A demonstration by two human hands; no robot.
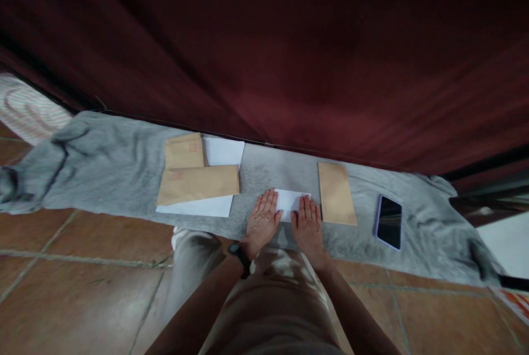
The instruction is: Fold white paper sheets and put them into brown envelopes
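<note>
A small white sheet of paper (288, 200), apparently folded, lies on the grey cloth in front of me. My left hand (263, 216) rests flat on its left end, fingers stretched out. On its right end lies my right hand (307, 225), palm down with the fingers straight. Just right of that hand is a brown envelope (336, 194), lying upright on the cloth. Further left, several brown envelopes (198, 185) overlap on top of white paper (198, 207).
The grey cloth (119, 167) covers a long narrow surface. A phone (389, 222) lies face up at the right. Behind the surface hangs a dark red fabric (289, 68). Brown floor tiles (103, 289) show below the front edge.
</note>
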